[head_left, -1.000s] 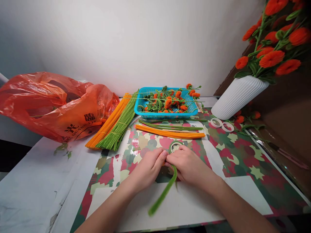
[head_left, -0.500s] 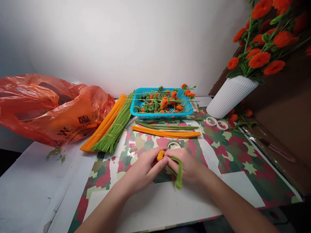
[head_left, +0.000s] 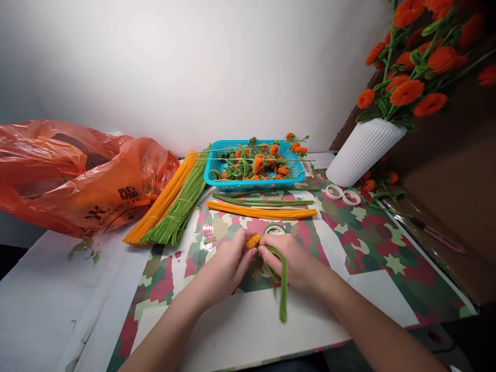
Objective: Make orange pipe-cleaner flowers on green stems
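Observation:
Between my two hands is a small orange pipe-cleaner flower (head_left: 253, 241), its ribbed head facing me. My left hand (head_left: 230, 261) pinches the flower head between thumb and fingers. With thumb and fingertips closed, my right hand (head_left: 290, 258) grips a green pipe cleaner (head_left: 284, 289) just beside the head; its long end hangs down below the fingers. A second, shorter green end shows under the right fingers. Right behind the hands lies a roll of tape (head_left: 275, 230), partly covered by the right hand.
A blue basket (head_left: 253, 184) of small orange flowers stands at the back. Orange (head_left: 263, 210) and green pipe cleaners (head_left: 267, 201) lie before it, with larger bundles (head_left: 170, 217) and a red plastic bag (head_left: 116, 186) leftward. At right are a white vase (head_left: 360, 152), tape rolls (head_left: 334, 192) and a knife (head_left: 442, 237).
The hands have parted slightly around the flower, whose head has turned to show more of its ribs. The green pipe cleaner's curled end now hangs straighter and lower. The view has shifted slightly.

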Motion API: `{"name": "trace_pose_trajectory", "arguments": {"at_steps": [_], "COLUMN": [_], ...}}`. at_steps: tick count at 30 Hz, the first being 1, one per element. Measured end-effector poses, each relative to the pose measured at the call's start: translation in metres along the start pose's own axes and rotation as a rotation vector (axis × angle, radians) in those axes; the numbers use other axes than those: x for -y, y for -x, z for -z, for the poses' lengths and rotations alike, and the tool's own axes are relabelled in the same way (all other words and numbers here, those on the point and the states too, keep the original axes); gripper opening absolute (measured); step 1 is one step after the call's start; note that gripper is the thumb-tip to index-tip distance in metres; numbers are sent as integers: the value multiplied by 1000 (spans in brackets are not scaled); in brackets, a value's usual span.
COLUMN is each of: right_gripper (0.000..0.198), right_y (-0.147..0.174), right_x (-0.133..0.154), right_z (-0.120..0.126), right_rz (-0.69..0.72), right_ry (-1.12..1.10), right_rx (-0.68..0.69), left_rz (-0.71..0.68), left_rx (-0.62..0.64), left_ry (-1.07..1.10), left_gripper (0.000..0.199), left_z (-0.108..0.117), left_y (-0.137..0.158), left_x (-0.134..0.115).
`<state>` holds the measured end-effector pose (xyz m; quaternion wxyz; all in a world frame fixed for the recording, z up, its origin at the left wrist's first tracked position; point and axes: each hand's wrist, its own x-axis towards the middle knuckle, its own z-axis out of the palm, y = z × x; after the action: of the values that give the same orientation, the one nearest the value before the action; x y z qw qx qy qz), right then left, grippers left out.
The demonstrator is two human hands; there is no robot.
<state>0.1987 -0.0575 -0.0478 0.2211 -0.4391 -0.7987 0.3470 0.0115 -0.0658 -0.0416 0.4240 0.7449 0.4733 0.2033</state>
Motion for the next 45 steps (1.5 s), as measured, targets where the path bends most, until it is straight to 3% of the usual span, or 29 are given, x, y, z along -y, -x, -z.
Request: {"name": "trace_pose_trajectory", "arguments": {"at_steps": [5, 9, 13, 15, 17, 21, 23, 26, 32, 36, 38, 40, 43, 45], "right_gripper": [29, 29, 28, 29, 30, 26, 23, 15, 18, 20, 17, 18, 27, 30], "right_y": [-1, -1, -2, -3, -3, -1, -1, 0, -1, -2, -3, -4, -6, -7], "right_x": [8, 12, 9, 7, 8, 10, 10, 7, 7, 12, 10, 5, -5, -7], "right_z": [0, 0, -4, -5, -3, 2, 4, 3, -2, 0, 3, 6, 7, 6], "right_rz": [-46, -101, -247, -293, -250, -58, 13, 52, 61, -49, -150, -312, -482, -463], "right_ry": [-158, -434, -923, -1088, -1000, -360, -130, 7, -111, -484, -752, -1047, -1319, -1380], "right_rx": [-87, -105, 42, 142, 124, -98, -110, -48, -109, -134, -26, 218, 625, 667], "left_rz": [-39, -206, -455, -497, -413, -62, 57, 131, 74, -263, -489, -644, -705, -657], "left_rx": [-61, -167, -295, -304, -294, -255, -193, -130, -210, -362, -369, -306, -208, -206], "left_ry": [-81, -120, -150, -87, 39, 399, 538, 647, 604, 301, 203, 147, 76, 61], "left_gripper": [17, 17, 31, 32, 28, 26, 31, 35, 30, 23, 24, 24, 26, 34], "left_z": [-4, -9, -12, -10, -7, 1, 2, 0, -3, -1, 3, 6, 9, 7], "left_y": [-1, -1, -1, -1, -2, -4, -6, -8, -6, -5, -5, -6, -6, -5], "left_x": [3, 10, 15, 13, 8, 0, 0, 3, 7, 6, 6, 5, 5, 5]}}
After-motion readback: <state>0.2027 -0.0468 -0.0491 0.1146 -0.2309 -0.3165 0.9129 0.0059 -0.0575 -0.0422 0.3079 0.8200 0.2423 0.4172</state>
